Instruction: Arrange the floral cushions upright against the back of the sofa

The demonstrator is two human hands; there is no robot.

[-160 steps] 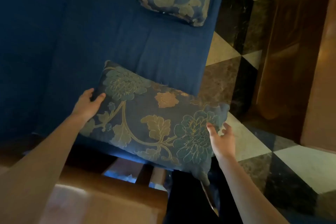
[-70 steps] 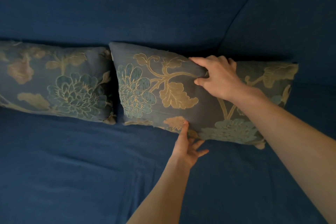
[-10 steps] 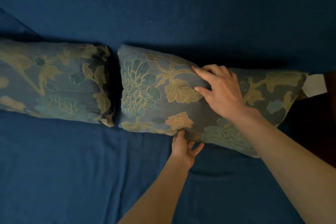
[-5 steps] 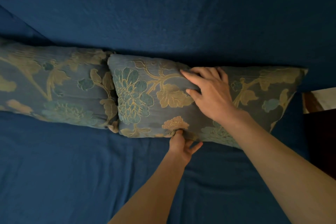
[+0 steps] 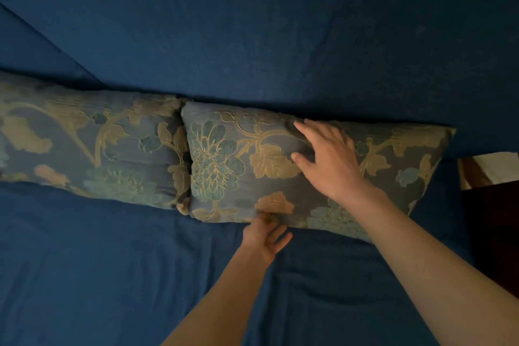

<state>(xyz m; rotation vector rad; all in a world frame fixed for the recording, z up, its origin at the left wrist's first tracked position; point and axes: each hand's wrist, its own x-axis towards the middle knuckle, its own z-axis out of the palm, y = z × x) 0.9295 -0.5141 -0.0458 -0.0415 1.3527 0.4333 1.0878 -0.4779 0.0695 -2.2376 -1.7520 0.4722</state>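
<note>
Blue-grey woven fabric with gold leaves and teal blooms covers the right floral cushion (image 5: pixel 280 166), which is propped on its long edge on the sofa seat (image 5: pixel 112 275) and leaned against the sofa back (image 5: pixel 252 22). Its left end is pressed against the end of the left floral cushion (image 5: pixel 92 146), which is stood the same way along the same back and is cut off by the left edge of the view. The right hand (image 5: pixel 328 160) is laid flat on the right cushion's face near its top edge, fingers spread, nothing gripped. The left hand (image 5: pixel 264 236) is set at the cushion's lower edge, where thumb and forefinger appear pinched on the fabric; the other fingers are loose. At the far right, beyond the sofa's end, a strip of pale floor (image 5: pixel 491 168) is seen.
</note>
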